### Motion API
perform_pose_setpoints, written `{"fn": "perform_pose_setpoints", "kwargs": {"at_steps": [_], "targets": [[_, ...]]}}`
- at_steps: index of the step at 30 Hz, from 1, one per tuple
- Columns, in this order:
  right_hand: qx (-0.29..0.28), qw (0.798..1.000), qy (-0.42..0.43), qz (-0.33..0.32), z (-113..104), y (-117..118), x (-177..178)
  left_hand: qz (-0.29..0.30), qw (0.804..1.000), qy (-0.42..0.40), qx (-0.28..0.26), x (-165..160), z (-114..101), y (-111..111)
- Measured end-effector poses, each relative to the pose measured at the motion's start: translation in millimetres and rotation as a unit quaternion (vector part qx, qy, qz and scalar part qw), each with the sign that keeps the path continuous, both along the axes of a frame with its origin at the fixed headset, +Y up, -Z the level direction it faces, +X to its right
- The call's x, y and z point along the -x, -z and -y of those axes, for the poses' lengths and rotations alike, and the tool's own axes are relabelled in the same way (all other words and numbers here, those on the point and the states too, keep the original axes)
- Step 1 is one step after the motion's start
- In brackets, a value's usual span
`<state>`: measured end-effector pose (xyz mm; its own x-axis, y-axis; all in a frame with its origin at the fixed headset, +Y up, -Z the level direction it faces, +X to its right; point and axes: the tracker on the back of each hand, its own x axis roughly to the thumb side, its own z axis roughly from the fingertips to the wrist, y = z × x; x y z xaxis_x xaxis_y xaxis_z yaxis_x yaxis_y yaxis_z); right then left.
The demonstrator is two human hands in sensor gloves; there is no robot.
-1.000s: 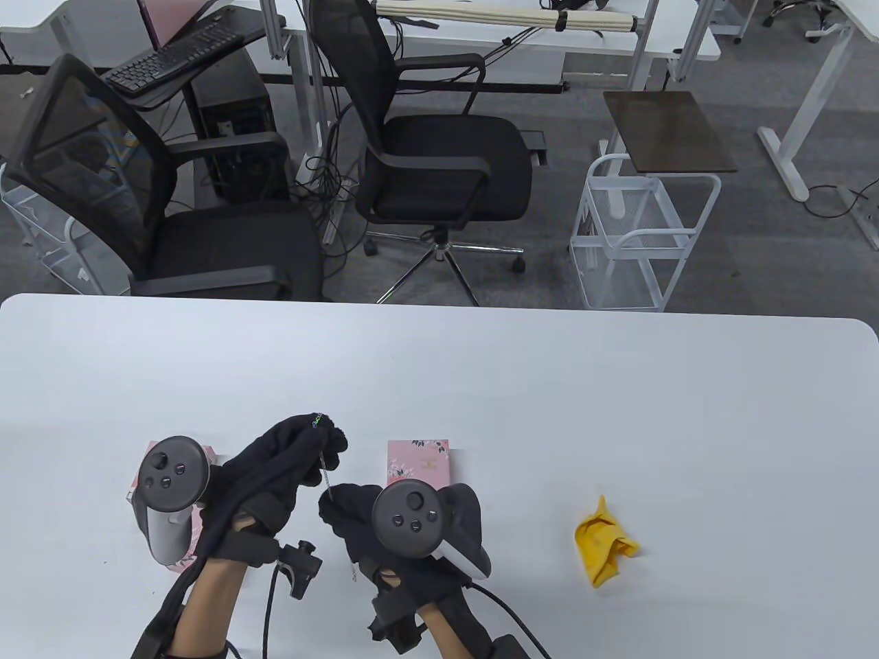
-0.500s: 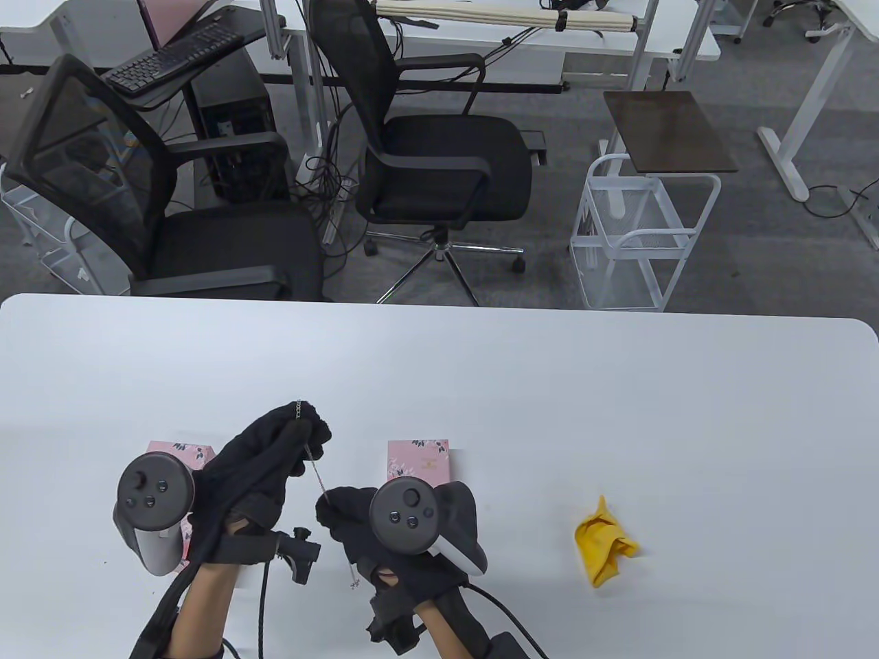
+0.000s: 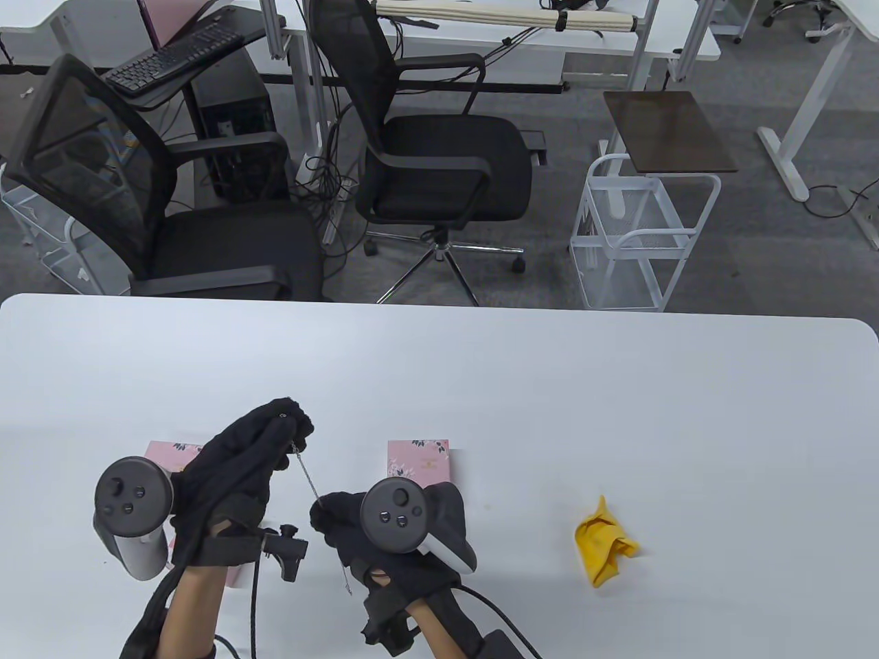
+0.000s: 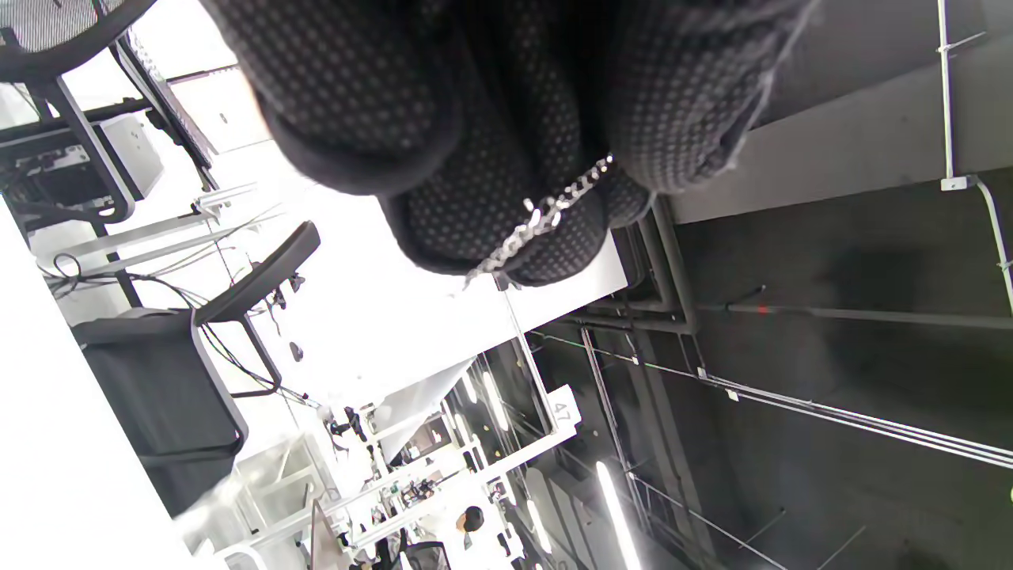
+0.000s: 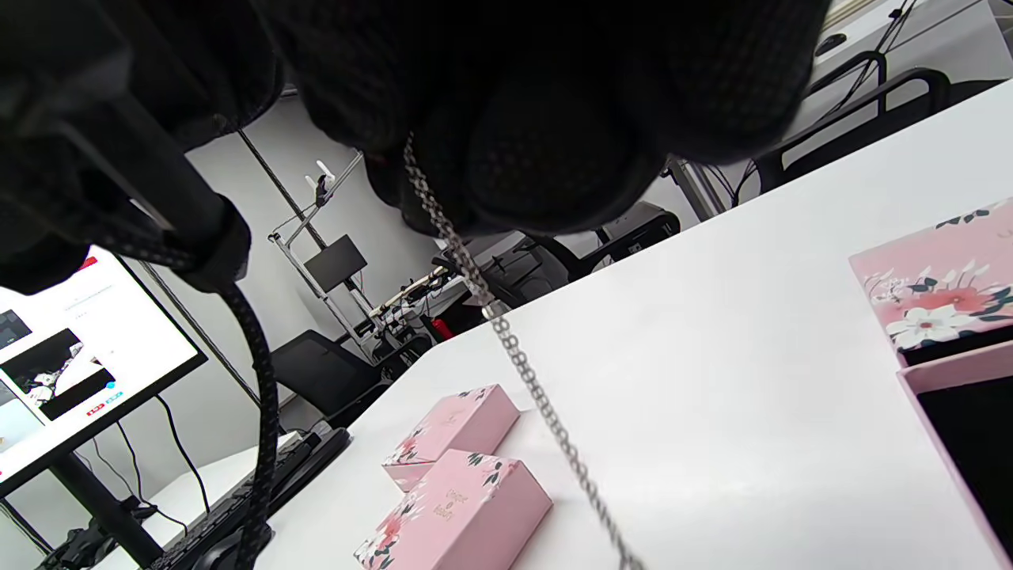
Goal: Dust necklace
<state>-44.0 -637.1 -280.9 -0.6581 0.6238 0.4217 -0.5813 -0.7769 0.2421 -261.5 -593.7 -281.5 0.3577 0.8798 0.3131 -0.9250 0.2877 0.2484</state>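
Observation:
A thin silver necklace chain [image 3: 306, 476] is stretched between my two gloved hands above the white table [image 3: 549, 384]. My left hand [image 3: 288, 431] pinches its upper end; in the left wrist view the necklace chain [image 4: 554, 212] lies across the gloved fingertips [image 4: 491, 229]. My right hand [image 3: 327, 512] pinches the chain lower down, and the loose end [image 3: 347, 583] hangs below it. In the right wrist view the necklace chain [image 5: 514, 356] runs down from the curled fingers [image 5: 546, 158]. A crumpled yellow cloth [image 3: 606, 542] lies on the table to the right, apart from both hands.
A pink flowered box [image 3: 419, 460] sits just behind my right hand. Another pink box [image 3: 165, 453] lies under my left hand. The right wrist view shows pink boxes [image 5: 463, 491] and an open box [image 5: 950, 372] at its right edge. Office chairs and a white wire cart [image 3: 638, 240] stand beyond the table.
Both hands have drifted left and a little toward the near edge, keeping the chain taut between them. The chain end that stuck out above my left fingers is now tucked in.

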Motion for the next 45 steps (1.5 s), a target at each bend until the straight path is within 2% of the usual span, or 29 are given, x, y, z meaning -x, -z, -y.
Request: {"fn": "perform_pose_setpoints", "kwargs": {"at_steps": [9, 13, 19, 22, 23, 28, 32, 35, 39, 41, 43, 45], "targets": [[0.009, 0.997, -0.081, 0.004, 3, 6, -8, 0.032, 0.999, 0.017, -0.011, -8, -8, -7], [-0.016, 0.991, -0.117, 0.065, 1, 13, -41, 0.043, 0.998, 0.032, -0.013, -14, -10, -8], [-0.031, 0.962, -0.194, 0.188, -9, 17, -143, 0.051, 0.997, 0.049, -0.012, -20, -9, -8], [-0.012, 0.937, -0.245, 0.250, -3, 14, -198, 0.055, 0.997, 0.052, -0.013, -23, -9, -9], [0.003, 0.923, -0.272, 0.271, 5, 12, -221, 0.058, 0.997, 0.052, -0.013, -24, -9, -9], [0.068, 0.890, -0.339, 0.297, 43, 9, -264, 0.062, 0.996, 0.058, -0.015, -29, -9, -9], [0.120, 0.883, -0.358, 0.278, 80, 13, -269, 0.071, 0.995, 0.062, -0.015, -33, -8, -10], [0.140, 0.869, -0.379, 0.284, 97, 20, -265, 0.074, 0.995, 0.065, -0.015, -35, -8, -11], [0.140, 0.845, -0.421, 0.298, 115, 31, -257, 0.077, 0.995, 0.068, -0.013, -38, -7, -10], [0.094, 0.838, -0.442, 0.306, 116, 32, -251, 0.078, 0.995, 0.068, -0.013, -39, -6, -10], [0.068, 0.843, -0.435, 0.310, 113, 33, -246, 0.077, 0.995, 0.066, -0.012, -38, -7, -10], [0.051, 0.866, -0.386, 0.315, 104, 33, -242, 0.075, 0.995, 0.064, -0.011, -38, -6, -9]]}}
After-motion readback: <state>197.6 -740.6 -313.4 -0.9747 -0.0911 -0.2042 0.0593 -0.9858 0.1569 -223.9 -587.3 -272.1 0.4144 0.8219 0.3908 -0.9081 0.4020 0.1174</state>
